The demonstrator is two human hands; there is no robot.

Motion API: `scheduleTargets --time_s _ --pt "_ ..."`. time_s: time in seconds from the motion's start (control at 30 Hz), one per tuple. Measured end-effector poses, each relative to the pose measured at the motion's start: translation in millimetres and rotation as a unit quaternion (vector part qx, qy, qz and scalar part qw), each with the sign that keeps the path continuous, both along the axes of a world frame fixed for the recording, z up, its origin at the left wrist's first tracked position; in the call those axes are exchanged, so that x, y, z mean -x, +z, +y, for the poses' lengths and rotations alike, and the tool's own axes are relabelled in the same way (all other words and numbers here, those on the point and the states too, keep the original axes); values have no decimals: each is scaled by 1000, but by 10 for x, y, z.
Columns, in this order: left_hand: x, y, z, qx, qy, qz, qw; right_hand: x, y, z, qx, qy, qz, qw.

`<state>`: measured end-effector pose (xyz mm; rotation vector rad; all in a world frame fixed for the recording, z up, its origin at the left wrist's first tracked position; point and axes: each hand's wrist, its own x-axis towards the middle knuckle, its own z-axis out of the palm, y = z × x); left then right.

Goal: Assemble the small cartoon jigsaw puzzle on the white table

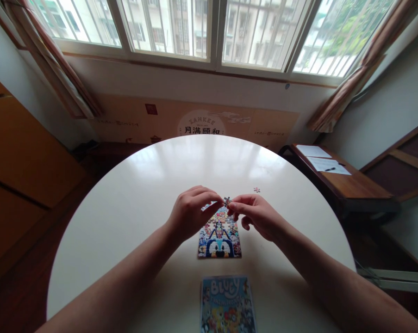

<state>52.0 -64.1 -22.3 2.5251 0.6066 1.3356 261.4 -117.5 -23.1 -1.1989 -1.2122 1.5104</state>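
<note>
A small jigsaw puzzle piece (227, 201) is held up between my hands, above the top part of a jigsaw puzzle (220, 245). Thumb and forefinger of my right hand (259, 215) pinch the piece from the right. My left hand (194, 210) closes its thumb and forefinger on the piece's left edge. The puzzle lies flat and shows a blue dog's face at its near end and many small figures farther up. My left hand and the raised piece hide some of its upper part. One loose puzzle piece (257, 189) lies beyond my right hand.
Nearer to me, a blue picture sheet marked "Bluey" (227, 305) lies on the round white table (125, 240). To the right, a wooden side table (354, 187) carries papers (328, 165) and a pen. Windows and a cardboard panel (118, 113) are beyond the table.
</note>
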Motion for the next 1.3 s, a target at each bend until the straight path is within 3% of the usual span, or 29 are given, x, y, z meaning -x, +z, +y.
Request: scheduleTargets --time_s 0.23,0.47,0.63,0.8,0.93,1.1,1.2,1.3 --pt "-15 -3 -16 30 -18 5 999 6 -29 -9 23 24 4 999" --pt "-35 2 -53 156 -58 1 986 -1 -31 -16 36 30 10 999" --pt "-64 -42 -8 311 -68 -24 948 3 -28 -26 65 49 8 997" --pt "-66 -13 -1 411 -68 0 909 3 -83 -24 29 49 -56 997" --pt "-69 18 -6 493 -72 -2 867 -28 -43 -47 -79 44 -182 979" --pt "-62 44 16 573 -56 -5 818 -144 77 -82 -307 -28 -310 899" --pt "-63 68 12 602 -60 4 796 -185 95 -87 -423 16 -327 845" --pt "-71 77 -5 628 -72 14 775 -182 85 -86 -481 70 -343 804"
